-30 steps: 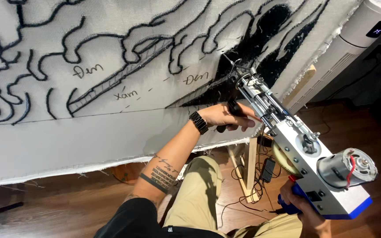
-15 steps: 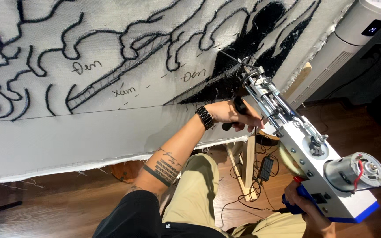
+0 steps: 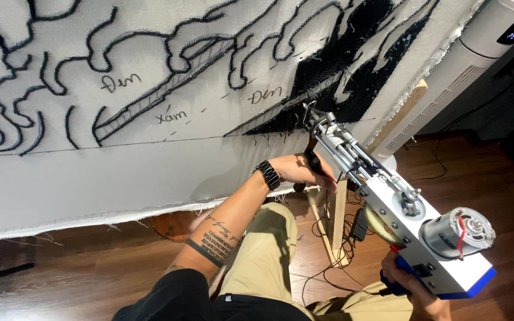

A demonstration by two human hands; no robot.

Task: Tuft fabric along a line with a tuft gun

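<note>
Stretched cloth (image 3: 150, 172) | left hand (image 3: 301, 169), right hand (image 3: 408, 285) gripping tufting gun (image 3: 388, 208)

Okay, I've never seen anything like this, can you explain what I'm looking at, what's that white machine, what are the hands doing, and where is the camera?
The camera sits on the person's head and looks down, so you see their own arms and lap. The white and blue machine is a handheld tufting gun: a motor at the back, a needle at the front that punches yarn into cloth. The right hand grips its blue handle at the rear; the left hand, with a black wristband, holds the black front grip. The needle tip meets a stretched white cloth drawn with black outlines, beside a patch already filled with black yarn. Below are a wooden floor, cables, a wooden frame leg, and a white tower appliance to the right.
</note>
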